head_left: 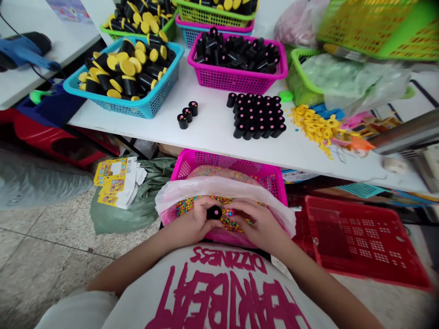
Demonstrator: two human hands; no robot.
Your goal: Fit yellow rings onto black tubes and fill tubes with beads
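My left hand (pixel 196 222) grips a small black tube (pixel 212 213), its open end up and a pink dot showing inside. Just right of it, my right hand (pixel 260 224) has thumb and fingers pinched on a few tiny coloured balls (pixel 231 212). Both hands are over a white plastic bag (pixel 206 184) full of multicoloured balls (pixel 187 204), inside a pink basket (pixel 183 164) at my lap. On the table ahead, three black tubes (pixel 187 114) with coloured contents form a short row. Right of these, a tight block of black tubes (pixel 259 116) stands upright, pink dots inside.
Along the white table (pixel 151 130) stand a blue basket (pixel 151 103) of yellow-capped black tubes and a pink basket (pixel 236 82) of loose black tubes. Yellow plastic pieces (pixel 310 123) lie to the right. A red crate (pixel 370 246) is low right; printed cartons (pixel 118 180) lie left.
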